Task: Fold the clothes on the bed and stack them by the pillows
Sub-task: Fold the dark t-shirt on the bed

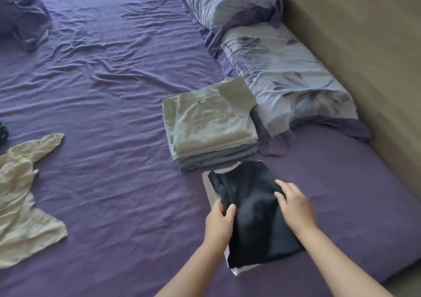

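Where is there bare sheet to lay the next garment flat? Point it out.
The widest bare stretch of purple sheet lies between the cream garment and the folded stack. A smaller patch sits right of the black garment, toward the headboard. It is crowded by the pillows, where the stack and both hands work.

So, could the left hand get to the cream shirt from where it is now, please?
Probably yes. The cream shirt lies unfolded on bare sheet with nothing between it and the left hand, though that hand grips the black garment and would need to let go.
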Demonstrator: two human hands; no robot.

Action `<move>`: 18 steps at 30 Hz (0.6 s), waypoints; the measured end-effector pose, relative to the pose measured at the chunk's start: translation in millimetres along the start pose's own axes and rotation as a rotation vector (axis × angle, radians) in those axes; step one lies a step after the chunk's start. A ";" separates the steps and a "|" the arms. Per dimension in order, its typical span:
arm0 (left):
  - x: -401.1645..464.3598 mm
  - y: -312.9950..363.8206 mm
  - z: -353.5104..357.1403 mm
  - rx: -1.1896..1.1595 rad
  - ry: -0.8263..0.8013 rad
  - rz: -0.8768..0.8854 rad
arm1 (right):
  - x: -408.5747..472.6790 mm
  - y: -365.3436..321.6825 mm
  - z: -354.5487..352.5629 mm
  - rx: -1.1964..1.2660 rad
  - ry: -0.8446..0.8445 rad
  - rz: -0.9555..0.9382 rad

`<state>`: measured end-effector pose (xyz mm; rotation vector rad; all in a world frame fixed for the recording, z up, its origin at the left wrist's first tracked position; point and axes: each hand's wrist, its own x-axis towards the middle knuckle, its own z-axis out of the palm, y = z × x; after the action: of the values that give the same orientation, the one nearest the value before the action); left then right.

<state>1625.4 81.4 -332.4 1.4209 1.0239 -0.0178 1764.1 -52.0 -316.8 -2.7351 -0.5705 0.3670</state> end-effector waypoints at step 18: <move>45.3 -40.2 9.8 1.422 -0.240 0.418 | 5.5 27.5 71.2 -0.533 -0.437 -0.324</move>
<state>1635.1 89.5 -392.5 2.7928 0.3958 -0.7091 1756.2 -55.2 -392.9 -2.9752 -1.3814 0.8404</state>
